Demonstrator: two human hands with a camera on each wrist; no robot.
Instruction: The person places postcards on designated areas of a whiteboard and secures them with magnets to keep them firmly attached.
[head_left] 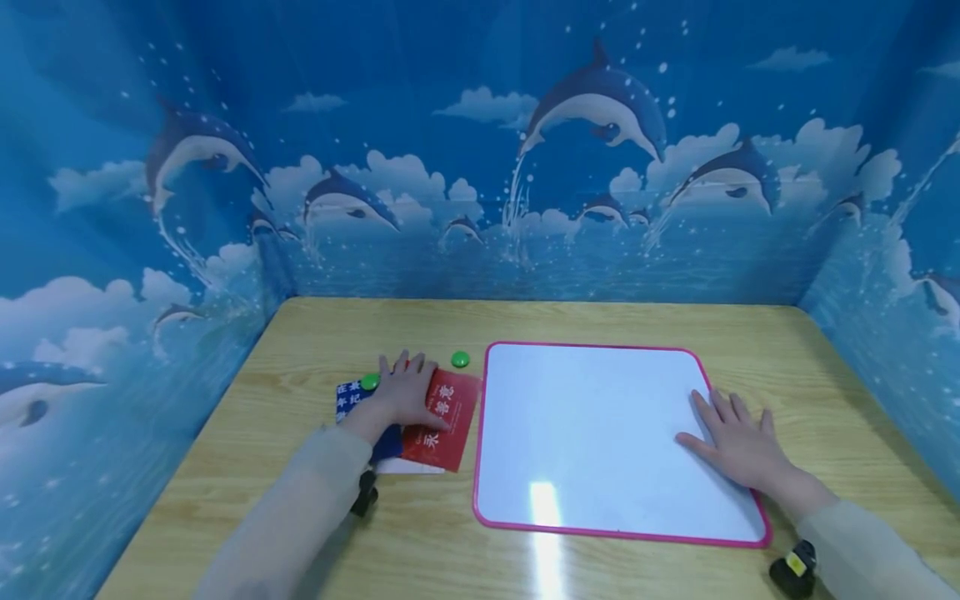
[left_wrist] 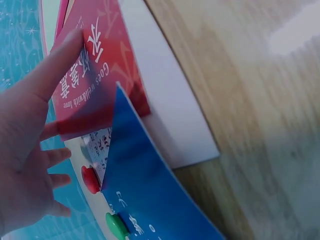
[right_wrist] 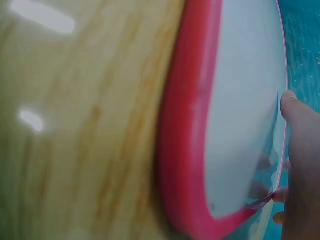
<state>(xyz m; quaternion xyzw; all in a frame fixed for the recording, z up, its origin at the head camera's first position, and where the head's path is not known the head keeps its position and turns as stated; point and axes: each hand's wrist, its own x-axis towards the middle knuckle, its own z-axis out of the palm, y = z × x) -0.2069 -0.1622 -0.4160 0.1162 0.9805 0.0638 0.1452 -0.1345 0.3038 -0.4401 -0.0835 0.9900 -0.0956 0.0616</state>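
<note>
A pink-framed whiteboard [head_left: 585, 442] lies flat on the wooden table. My right hand [head_left: 738, 442] is spread over its right edge, thumb above the white surface and fingers beyond the frame. My left hand [head_left: 405, 396] has its fingers spread over a small pile of cards left of the board. On top is a red card [head_left: 457, 417] with white lettering; a blue card [left_wrist: 145, 185] and a white card [left_wrist: 170, 110] show around it. A green round magnet [head_left: 370, 382] sits on the blue card. The left wrist view also shows a red magnet [left_wrist: 90, 179] by the cards.
Another green magnet [head_left: 460, 359] lies on the table [head_left: 360, 321] between the cards and the whiteboard's upper left corner. A blue dolphin-print curtain [head_left: 480, 167] encloses the back and both sides of the table.
</note>
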